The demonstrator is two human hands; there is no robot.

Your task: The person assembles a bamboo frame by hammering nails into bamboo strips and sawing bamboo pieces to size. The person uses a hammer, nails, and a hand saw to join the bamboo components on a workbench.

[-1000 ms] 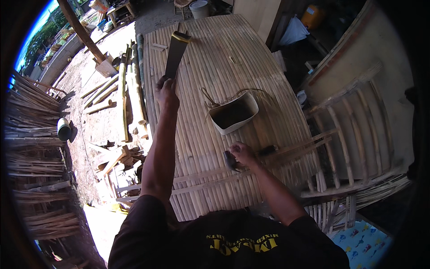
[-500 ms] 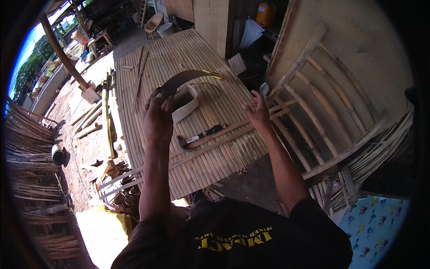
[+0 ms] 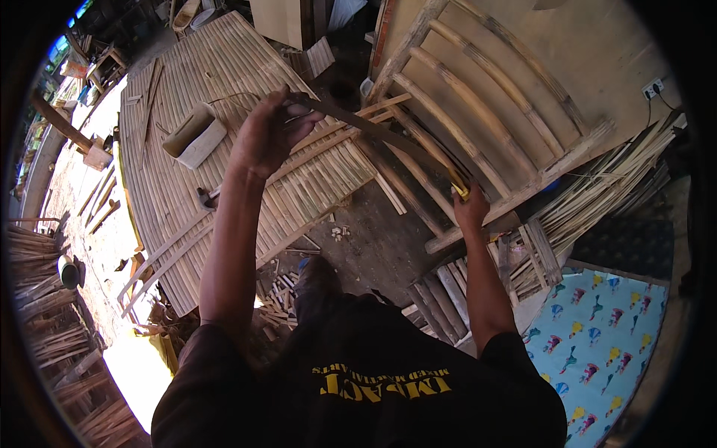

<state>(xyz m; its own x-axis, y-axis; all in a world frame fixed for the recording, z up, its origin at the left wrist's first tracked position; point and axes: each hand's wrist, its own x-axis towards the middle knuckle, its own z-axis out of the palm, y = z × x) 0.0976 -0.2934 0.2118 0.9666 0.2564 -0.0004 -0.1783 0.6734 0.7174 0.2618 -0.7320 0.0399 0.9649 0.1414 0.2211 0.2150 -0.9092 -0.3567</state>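
Note:
A long, dark, flat blade (image 3: pixel 396 139) with a yellow end piece slants from my left hand down to my right, above the bamboo slats and frame. My left hand (image 3: pixel 267 133) grips its dark upper end, some fingers extending below the blade. Closed at the lower end is my right hand (image 3: pixel 470 205), by the yellow part. The blade's exact kind is unclear. Beneath it stands a ladder-like bamboo frame (image 3: pixel 493 71). A hammer head (image 3: pixel 206 198) shows beside my left forearm, which hides its handle.
A bamboo-slat platform (image 3: pixel 224 56) carries an open pale container (image 3: pixel 205 144) and long thin wooden strips (image 3: pixel 168 254). Wood offcuts (image 3: pixel 280 299) lie by my foot. Bundled split canes (image 3: pixel 605 190) and a blue patterned sheet (image 3: pixel 597 328) are on the right.
My right hand has moved down and right and closed at the blade's yellow end. The blade now slopes downward to the right. My view has turned right, showing more of the frame.

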